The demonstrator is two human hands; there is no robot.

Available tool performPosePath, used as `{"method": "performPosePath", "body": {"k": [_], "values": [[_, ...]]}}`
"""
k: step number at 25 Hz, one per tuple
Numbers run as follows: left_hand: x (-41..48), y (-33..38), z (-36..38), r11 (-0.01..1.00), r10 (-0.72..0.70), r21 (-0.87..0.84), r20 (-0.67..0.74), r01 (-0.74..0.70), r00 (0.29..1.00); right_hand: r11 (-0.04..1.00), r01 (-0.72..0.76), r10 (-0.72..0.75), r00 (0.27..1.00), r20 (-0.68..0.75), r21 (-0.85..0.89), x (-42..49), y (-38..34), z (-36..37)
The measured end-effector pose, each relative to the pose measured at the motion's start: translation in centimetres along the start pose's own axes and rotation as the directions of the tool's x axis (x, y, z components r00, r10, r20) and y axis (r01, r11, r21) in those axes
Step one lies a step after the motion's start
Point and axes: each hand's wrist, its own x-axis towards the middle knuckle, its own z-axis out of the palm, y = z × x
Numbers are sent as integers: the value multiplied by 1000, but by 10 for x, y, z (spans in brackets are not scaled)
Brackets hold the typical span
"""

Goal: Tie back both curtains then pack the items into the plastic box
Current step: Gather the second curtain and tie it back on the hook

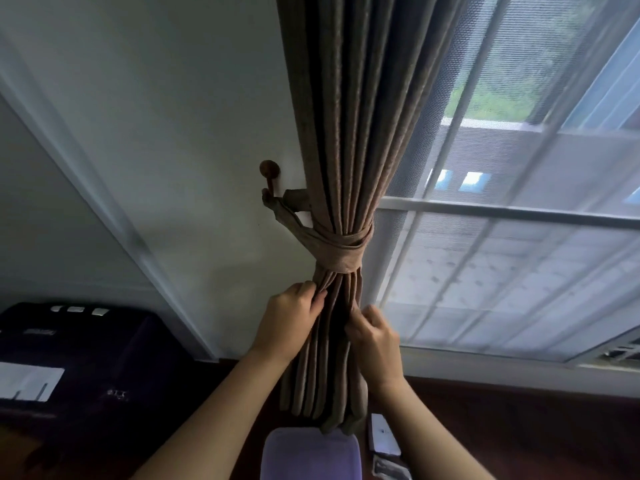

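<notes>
The brown curtain (pixel 349 133) hangs in the middle of the view, gathered into tight folds beside the window (pixel 519 168). A tieback (pixel 343 249) of the same cloth goes around the curtain at its narrow part, and its end runs to the left up to a round hook (pixel 269 169) on the white wall (pixel 156 133). Both hands are on the curtain just below the tieback. The left hand (pixel 289 322) is at the left edge of the folds, and its fingers (pixel 317 296) pinch a fold of the cloth. The right hand (pixel 375 337) is at the right edge, and its fingers (pixel 356 315) are bent around another fold and hold it. Both forearms are bare and come up from the bottom of the view. The lower end of the curtain hangs down to a purple thing (pixel 311 455) at the bottom edge; what it is I cannot tell. Just right of it lies a small white box (pixel 382 434) on a dark brown surface (pixel 519 427). At the left there is a dark object (pixel 86 358) with a white label. The plastic box is not in the view.
</notes>
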Motion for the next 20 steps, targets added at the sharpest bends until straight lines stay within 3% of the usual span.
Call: {"method": "performPosePath", "body": {"k": [3, 5, 8, 10, 12, 14, 17, 18, 20], "values": [[-3, 0, 1, 1000, -9, 15, 11, 9, 1000, 997, 72, -74, 995, 67, 38, -10, -5, 10], [-6, -3, -3, 997, -51, -61, 18, 52, 999, 990, 94, -106, 987, 120, 102, -12, 4, 4], [-5, -1, -13, 978, -114, -165, 67, 124, 991, 948, -137, 153, 988, -32, 286, -1, 15, -15], [1, 11, -16, 982, -166, -79, 70, 171, 984, 942, -149, 167, 985, -34, 300, 13, 16, -17], [8, 24, -13, 971, -236, 59, 99, 231, 967, 949, -118, 80, 987, 137, 293, 24, 18, -13], [16, 36, -13, 944, -316, 129, 109, 302, 942, 946, -140, 24, 929, 369, 291, 23, 24, -7], [33, 41, -16, 907, -421, 123, 213, 403, 882, 950, -196, -39, 699, 714, 243, 17, 27, 3], [38, 39, -16, 899, -437, 124, 257, 419, 862, 954, -209, -29, 652, 758, 216, 15, 23, 10], [45, 34, -15, 895, -446, 115, 277, 432, 851, 959, -213, -8, 644, 765, 189, 17, 11, 27]]}}
